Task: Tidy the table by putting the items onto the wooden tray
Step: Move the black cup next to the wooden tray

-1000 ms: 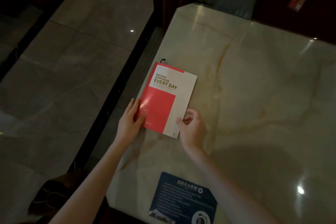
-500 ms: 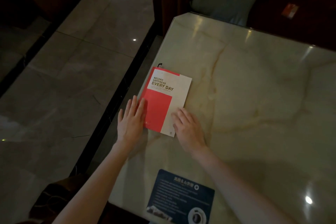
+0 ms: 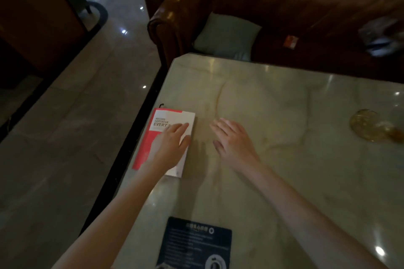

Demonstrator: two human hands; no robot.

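A red and white notebook (image 3: 153, 135) lies flat at the left edge of the marble table (image 3: 273, 116). My left hand (image 3: 172, 144) rests flat on its cover with fingers straight. My right hand (image 3: 231, 140) hovers open over the bare table just right of the notebook, touching nothing. No wooden tray is in view.
A dark printed card (image 3: 196, 244) lies at the table's near edge. An amber glass dish (image 3: 369, 129) sits at the far right. A brown leather sofa (image 3: 284, 6) with a pale cushion (image 3: 225, 37) stands behind the table. Polished floor lies to the left.
My left hand slid from the notebook's left edge onto its cover. My right hand left the notebook's lower corner and moved right over the table. The view tilted up.
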